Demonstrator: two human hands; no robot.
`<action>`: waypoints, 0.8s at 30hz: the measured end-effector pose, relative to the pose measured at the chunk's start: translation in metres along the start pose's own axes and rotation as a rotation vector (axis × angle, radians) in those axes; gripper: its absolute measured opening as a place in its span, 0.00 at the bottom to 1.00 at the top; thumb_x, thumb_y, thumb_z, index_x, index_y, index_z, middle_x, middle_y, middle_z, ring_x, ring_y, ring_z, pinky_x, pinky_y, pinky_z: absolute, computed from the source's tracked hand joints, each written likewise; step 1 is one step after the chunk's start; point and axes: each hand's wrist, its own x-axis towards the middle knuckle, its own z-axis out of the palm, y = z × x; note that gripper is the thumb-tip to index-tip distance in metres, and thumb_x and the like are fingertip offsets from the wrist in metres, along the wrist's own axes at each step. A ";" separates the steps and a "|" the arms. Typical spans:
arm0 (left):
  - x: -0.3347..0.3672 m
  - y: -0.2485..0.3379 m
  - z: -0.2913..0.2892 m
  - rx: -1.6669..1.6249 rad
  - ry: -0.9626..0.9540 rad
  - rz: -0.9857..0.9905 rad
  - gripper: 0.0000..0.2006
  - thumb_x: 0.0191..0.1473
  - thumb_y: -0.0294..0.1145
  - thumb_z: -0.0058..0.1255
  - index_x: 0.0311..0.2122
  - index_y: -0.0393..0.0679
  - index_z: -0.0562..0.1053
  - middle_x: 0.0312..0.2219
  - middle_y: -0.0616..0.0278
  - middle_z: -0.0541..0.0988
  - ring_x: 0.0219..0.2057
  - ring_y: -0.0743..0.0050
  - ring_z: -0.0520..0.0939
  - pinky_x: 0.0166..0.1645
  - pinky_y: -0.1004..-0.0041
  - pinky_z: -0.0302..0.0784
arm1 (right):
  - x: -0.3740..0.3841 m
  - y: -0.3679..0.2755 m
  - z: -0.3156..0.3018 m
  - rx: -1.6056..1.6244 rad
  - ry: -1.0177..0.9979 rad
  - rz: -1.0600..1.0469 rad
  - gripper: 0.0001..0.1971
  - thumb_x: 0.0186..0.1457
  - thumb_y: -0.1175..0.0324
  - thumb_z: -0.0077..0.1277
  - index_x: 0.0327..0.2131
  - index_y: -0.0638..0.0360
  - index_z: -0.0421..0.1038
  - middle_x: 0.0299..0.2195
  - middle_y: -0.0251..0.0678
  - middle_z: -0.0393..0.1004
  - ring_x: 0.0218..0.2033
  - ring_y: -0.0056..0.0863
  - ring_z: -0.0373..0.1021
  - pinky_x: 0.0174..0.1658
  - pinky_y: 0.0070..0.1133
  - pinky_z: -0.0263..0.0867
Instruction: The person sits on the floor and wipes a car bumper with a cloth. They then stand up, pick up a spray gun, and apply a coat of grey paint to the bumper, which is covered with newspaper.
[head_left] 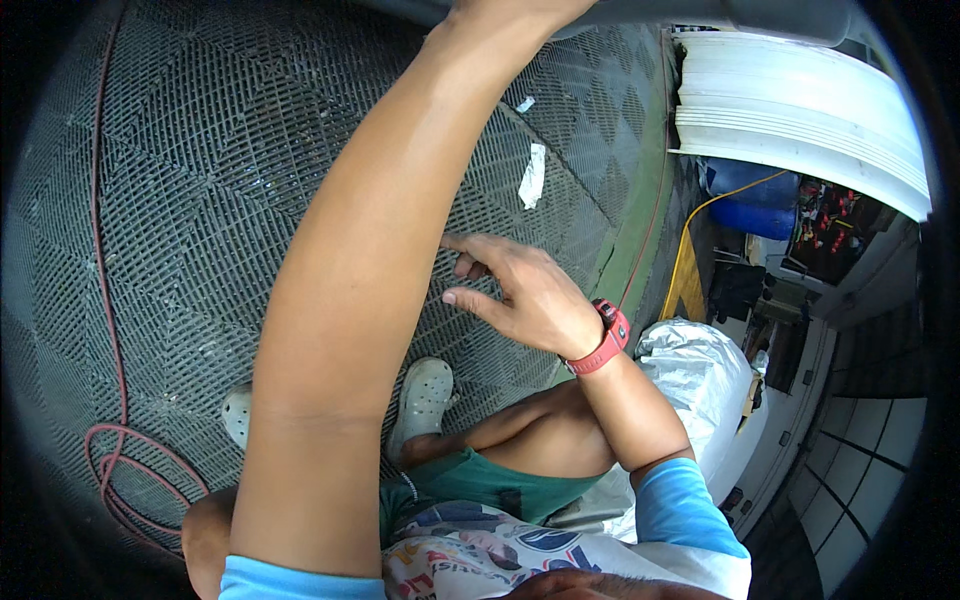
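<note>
Two hands point(530, 290) point(525, 8) apart, left outstretched

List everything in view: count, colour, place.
Curved panel: one, grey, top edge
Slatted floor tiles: many, grey, across the ground
Hose: one, red, left, looped lower down
Scraps: two, white, upper centre
Floor edging: one, green, right of the tiles
Ribbed panel: one, white, upper right
Barrel: at least one, blue, below the ribbed panel
Cord: one, yellow, by the barrel
Crinkled cover: one, silver, right of centre
Framed panes: several, pale, lower right
Clogs: two, pale, below centre-left
Shorts: one pair, green, lower centre
Shirt: one, white and light blue, bottom
Watch: one, red, right of centre
Legs: two, bare, lower centre
Left hand: one, bare, cut off by top edge
Right hand: one, bare, centre
</note>
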 end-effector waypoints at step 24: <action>-0.010 0.004 -0.006 0.052 -0.151 0.213 0.06 0.51 0.24 0.58 0.32 0.33 0.81 0.28 0.47 0.85 0.31 0.55 0.89 0.39 0.65 0.83 | -0.020 -0.008 -0.009 0.034 0.104 -0.019 0.27 0.56 0.63 0.62 0.58 0.60 0.71 0.42 0.47 0.78 0.40 0.39 0.77 0.47 0.33 0.73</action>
